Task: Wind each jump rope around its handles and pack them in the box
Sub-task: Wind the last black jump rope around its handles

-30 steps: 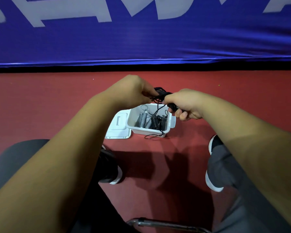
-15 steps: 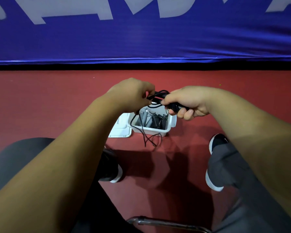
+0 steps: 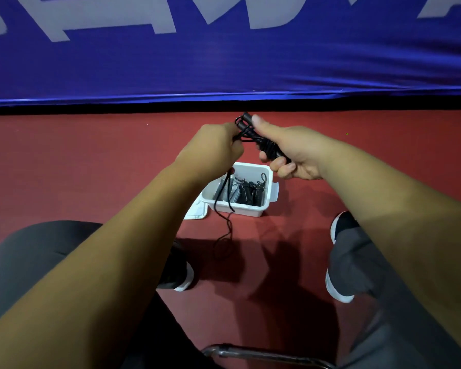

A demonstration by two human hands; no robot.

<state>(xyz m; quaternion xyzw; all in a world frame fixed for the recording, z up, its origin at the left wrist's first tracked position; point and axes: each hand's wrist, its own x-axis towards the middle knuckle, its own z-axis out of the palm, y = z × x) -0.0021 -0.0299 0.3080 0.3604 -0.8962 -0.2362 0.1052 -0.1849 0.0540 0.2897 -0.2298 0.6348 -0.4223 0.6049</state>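
My right hand (image 3: 293, 151) grips the black handles of a jump rope (image 3: 253, 134), with rope turns wound round them and the thumb pointing up along them. My left hand (image 3: 216, 147) pinches the black cord just left of the handles. The loose cord (image 3: 225, 222) hangs from my left hand down past the box to the floor in a loop. Below my hands, a white box (image 3: 268, 198) stands open on the red floor and holds several wound ropes, black and grey.
The box's white lid (image 3: 196, 213) lies against its left side. My two shoes (image 3: 180, 272) (image 3: 338, 262) flank the space in front of the box. A blue banner (image 3: 224, 62) closes off the far side. A metal chair bar (image 3: 264, 355) crosses the bottom.
Both hands have risen and moved away from me, above the box. The handles now tilt upright in my right hand, and the hanging cord has lengthened to the floor.
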